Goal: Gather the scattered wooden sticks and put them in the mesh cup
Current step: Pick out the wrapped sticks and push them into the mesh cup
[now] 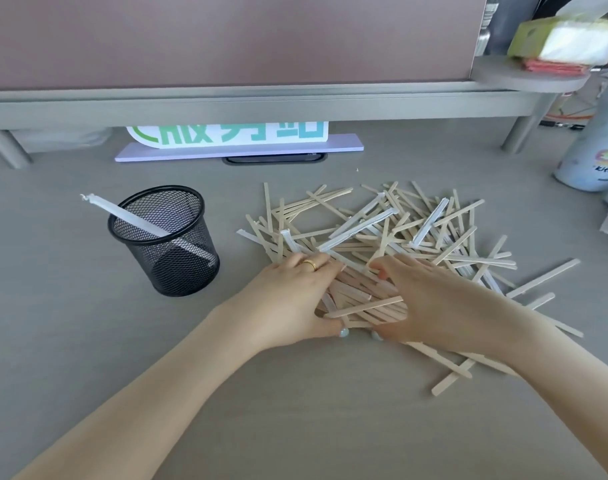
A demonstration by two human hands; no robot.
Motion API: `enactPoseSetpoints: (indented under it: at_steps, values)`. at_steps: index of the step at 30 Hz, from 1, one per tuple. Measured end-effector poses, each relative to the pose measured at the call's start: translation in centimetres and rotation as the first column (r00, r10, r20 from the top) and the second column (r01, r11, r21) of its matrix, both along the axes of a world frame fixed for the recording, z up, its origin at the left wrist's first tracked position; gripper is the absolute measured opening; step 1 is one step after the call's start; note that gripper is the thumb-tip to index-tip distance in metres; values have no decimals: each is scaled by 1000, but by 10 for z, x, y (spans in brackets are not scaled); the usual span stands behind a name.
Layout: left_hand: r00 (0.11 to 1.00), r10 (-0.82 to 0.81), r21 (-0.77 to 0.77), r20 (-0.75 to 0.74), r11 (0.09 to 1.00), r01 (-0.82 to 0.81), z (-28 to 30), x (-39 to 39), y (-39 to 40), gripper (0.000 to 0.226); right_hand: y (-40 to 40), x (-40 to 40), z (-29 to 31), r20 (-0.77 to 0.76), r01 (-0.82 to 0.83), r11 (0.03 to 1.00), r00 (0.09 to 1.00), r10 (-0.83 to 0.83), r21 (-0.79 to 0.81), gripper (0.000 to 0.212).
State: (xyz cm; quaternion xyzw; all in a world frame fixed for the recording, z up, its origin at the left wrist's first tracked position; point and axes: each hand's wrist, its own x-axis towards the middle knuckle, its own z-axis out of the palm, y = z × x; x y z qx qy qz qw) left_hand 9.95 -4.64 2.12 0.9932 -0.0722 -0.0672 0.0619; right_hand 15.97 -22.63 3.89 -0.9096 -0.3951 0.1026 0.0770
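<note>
A big pile of pale wooden sticks (392, 233), some in white paper wrappers, lies scattered on the grey desk right of centre. A black mesh cup (167, 244) stands upright to the left with one wrapped stick (122, 213) leaning in it. My left hand (295, 299), wearing a gold ring, and my right hand (430, 299) curl toward each other at the near edge of the pile, cupping a bunch of sticks (361, 303) between them.
A grey monitor shelf (261, 102) spans the back, with a green-and-white sign (233, 136) under it. A white bottle (593, 157) stands at the right edge. A tissue pack (565, 39) sits on a round stand at the top right.
</note>
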Motion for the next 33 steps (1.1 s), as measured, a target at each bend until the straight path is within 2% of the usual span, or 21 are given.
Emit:
enactPoseSetpoints:
  at_steps: [4,8,15,20,24,27,33]
  values:
    - [997,4,5,-82,1000,-4,9,6,0,74,0,-1,2,-7,4,1000,1000,-4,-19,61]
    - [995,1,41,-104,999,3,13,13,-7,54,2,-2,1,10,-6,1000,1000,6,-2,60]
    - [992,-67,143,106,988,52,6,11,-22,32,11,-6,-6,94,22,1000,995,-21,-10,49]
    - [987,-73,151,145,987,50,4,12,-17,35,11,-5,-6,68,20,1000,998,-20,-7,48]
    - [1000,-23,141,-13,990,25,10,13,-2,54,5,-2,0,41,21,999,999,-19,-47,48]
    - [996,4,100,-91,995,5,13,13,3,57,5,-1,0,48,47,996,998,-44,-70,43]
    - [1000,-19,145,8,989,18,8,14,-3,50,8,-1,1,30,56,996,998,-54,-63,36]
